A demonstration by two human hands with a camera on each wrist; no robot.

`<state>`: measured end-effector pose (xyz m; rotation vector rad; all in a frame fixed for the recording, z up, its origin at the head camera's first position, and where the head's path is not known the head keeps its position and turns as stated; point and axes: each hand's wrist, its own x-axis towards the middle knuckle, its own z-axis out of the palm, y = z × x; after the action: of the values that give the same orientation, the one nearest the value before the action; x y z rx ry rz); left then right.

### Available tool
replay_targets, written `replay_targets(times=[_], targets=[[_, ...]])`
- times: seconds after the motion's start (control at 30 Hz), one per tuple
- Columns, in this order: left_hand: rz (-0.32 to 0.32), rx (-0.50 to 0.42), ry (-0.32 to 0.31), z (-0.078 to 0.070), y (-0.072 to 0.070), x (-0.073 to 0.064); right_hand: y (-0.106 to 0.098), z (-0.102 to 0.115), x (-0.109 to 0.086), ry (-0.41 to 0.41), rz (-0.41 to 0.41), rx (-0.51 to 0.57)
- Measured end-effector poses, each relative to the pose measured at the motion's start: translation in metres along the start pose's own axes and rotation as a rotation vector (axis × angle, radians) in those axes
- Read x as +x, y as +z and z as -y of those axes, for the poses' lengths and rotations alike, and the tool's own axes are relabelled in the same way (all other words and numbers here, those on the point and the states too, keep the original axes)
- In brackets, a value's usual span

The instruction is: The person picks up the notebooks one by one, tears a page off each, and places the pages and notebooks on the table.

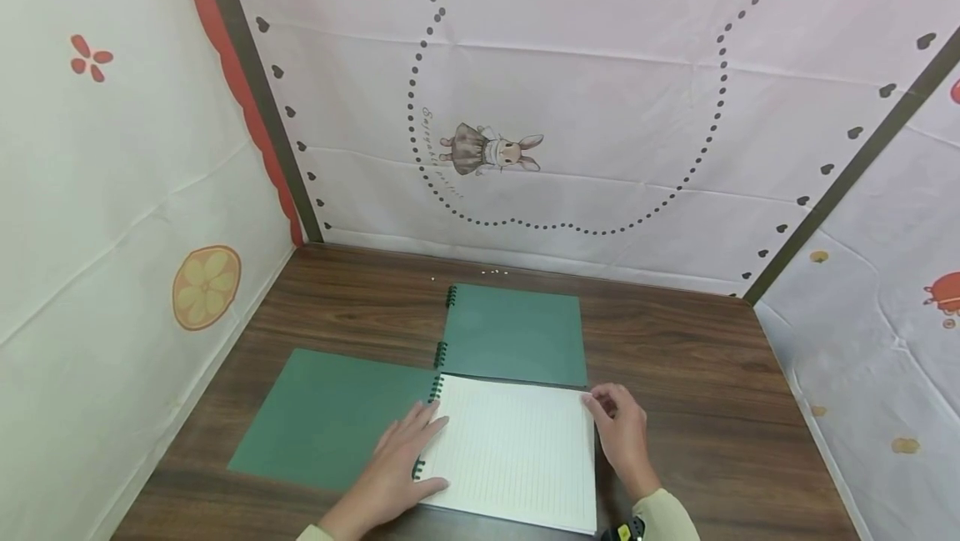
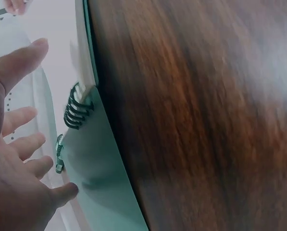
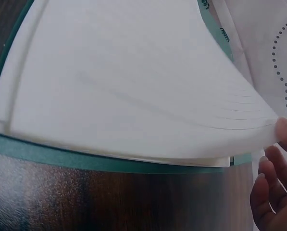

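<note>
A spiral notebook lies open, its lined white page (image 1: pixel 517 453) on the right and its green cover (image 1: pixel 330 420) folded out to the left. My right hand (image 1: pixel 621 437) pinches the page's far right corner. In the right wrist view that corner of the sheet (image 3: pixel 157 96) curves up off the stack, held at the thumb. My left hand (image 1: pixel 397 466) spreads over the black coil binding, its fingers straight and its thumb over the page's left edge. The left wrist view shows the same hand beside the coil (image 2: pixel 78 108), with nothing in its grasp.
A second green spiral notebook (image 1: pixel 513 333) lies closed just beyond the open one. Small white bits (image 1: pixel 495 272) are scattered near the back of the wooden table (image 1: pixel 690 391). Printed cloth walls (image 1: pixel 585 132) enclose the table at the back and both sides.
</note>
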<state>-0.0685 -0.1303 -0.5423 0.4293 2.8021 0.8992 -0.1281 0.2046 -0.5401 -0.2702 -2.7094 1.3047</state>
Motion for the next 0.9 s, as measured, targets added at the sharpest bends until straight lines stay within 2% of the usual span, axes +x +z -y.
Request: replay_targets(times=[0.13,0.23,0.5,0.67,0.9], targets=[[0.043,0.003,0.000,0.0043,0.0007,0.0020,-0.0006,-0.0008,0.0003,-0.010,0.004,-0.013],[0.052,0.012,-0.006,0.0068,0.0015,0.0035,0.0001,-0.0025,0.0007,0.019,0.026,0.001],[0.033,0.049,-0.046,0.0096,0.0058,0.0069,0.0015,-0.0057,-0.0004,0.143,0.148,0.057],[-0.004,0.039,-0.096,0.0087,0.0058,0.0080,0.0051,-0.0074,0.0010,0.148,0.176,0.035],[-0.009,0.150,-0.088,0.0105,0.0025,0.0065,0.0081,-0.0084,0.0000,0.144,0.182,0.016]])
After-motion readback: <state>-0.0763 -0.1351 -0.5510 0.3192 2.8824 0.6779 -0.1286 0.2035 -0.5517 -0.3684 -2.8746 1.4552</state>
